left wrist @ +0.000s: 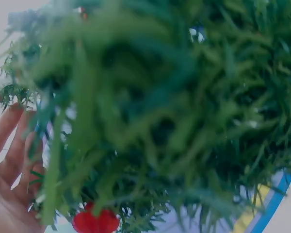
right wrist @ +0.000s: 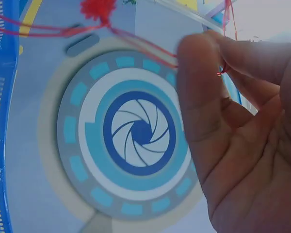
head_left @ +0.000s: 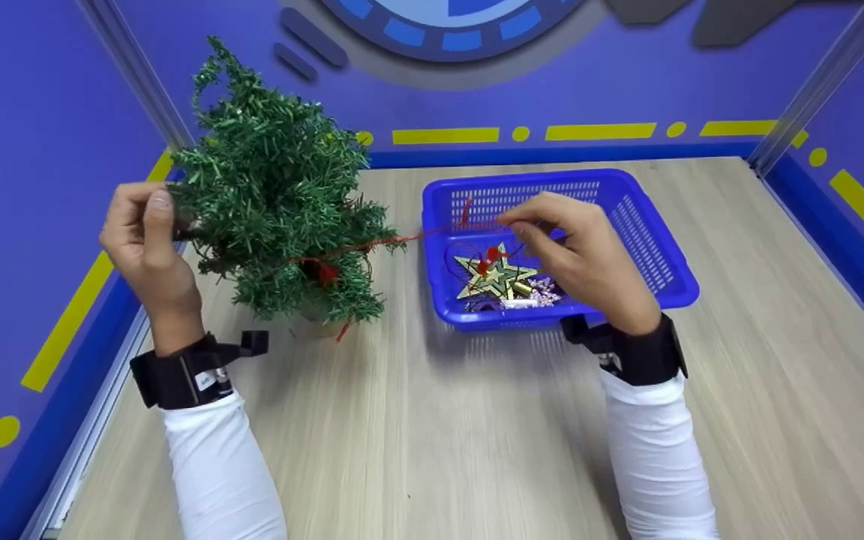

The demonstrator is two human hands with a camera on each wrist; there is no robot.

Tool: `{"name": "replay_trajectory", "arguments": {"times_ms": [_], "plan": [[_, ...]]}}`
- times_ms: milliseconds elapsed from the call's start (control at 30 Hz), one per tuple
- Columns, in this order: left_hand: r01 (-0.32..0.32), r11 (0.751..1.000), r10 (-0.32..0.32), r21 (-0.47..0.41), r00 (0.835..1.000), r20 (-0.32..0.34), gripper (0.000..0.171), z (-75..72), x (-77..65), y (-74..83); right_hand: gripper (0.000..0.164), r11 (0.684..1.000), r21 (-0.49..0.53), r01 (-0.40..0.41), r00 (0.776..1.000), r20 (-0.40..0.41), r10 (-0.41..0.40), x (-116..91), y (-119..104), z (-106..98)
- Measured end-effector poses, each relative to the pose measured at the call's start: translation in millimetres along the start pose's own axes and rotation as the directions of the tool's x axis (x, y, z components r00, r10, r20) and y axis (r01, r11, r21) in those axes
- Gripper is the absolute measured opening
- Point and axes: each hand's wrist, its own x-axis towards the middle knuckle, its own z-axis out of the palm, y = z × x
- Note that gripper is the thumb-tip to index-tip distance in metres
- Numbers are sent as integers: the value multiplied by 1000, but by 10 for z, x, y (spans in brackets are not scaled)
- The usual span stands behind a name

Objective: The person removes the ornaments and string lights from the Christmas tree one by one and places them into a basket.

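Note:
A small green artificial Christmas tree (head_left: pixel 274 165) stands on the left of the table. My left hand (head_left: pixel 143 244) is at its left side, fingers reaching among the branch tips; in the left wrist view these fingers (left wrist: pixel 9 133) are spread and fairly straight against the greenery. Over the basket, my right hand (head_left: pixel 586 251) pinches a red string (head_left: pixel 421 235) between thumb and forefinger. From there the string runs leftward into the tree's lower branches, where a red ornament (head_left: pixel 325 271) sits. A fluffy red piece (right wrist: pixel 98 8) hangs on the string in the right wrist view.
Beneath the right hand is a blue plastic basket (head_left: pixel 469 321). Inside lie a gold star (head_left: pixel 496 277), pink beads (head_left: pixel 546 291) and other small decorations, with red pieces (head_left: pixel 486 262) near the star. Purple walls (head_left: pixel 762 90) enclose the wooden table (head_left: pixel 477 450).

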Motion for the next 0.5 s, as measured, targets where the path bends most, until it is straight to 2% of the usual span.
{"name": "replay_trajectory", "arguments": {"times_ms": [100,167,233,267,333,367,400,500], "plan": [[62,996,-62,67,998,3,18,-69,17,-16,19,1000,-21,-13,1000,6,14,8,34,5],[153,971,-165,186,985,47,15,-157,27,-47,19,999,-31,-16,1000,16,16,14,59,21],[252,913,-298,321,949,102,14,-253,32,-88,18,999,-33,-23,999,34,25,19,87,40],[279,882,-348,380,929,125,16,-289,34,-104,18,999,-38,-29,998,45,31,20,106,49],[296,843,-404,449,900,166,16,-342,34,-125,18,998,-48,-46,997,66,49,23,148,63],[302,835,-420,460,889,180,16,-355,30,-128,17,997,-54,-58,995,77,62,23,171,69],[304,835,-423,458,888,182,17,-353,29,-127,17,996,-58,-72,993,91,77,24,193,74],[281,881,-372,381,909,189,22,-311,32,-133,16,990,-73,-118,980,150,128,20,259,88]]}}
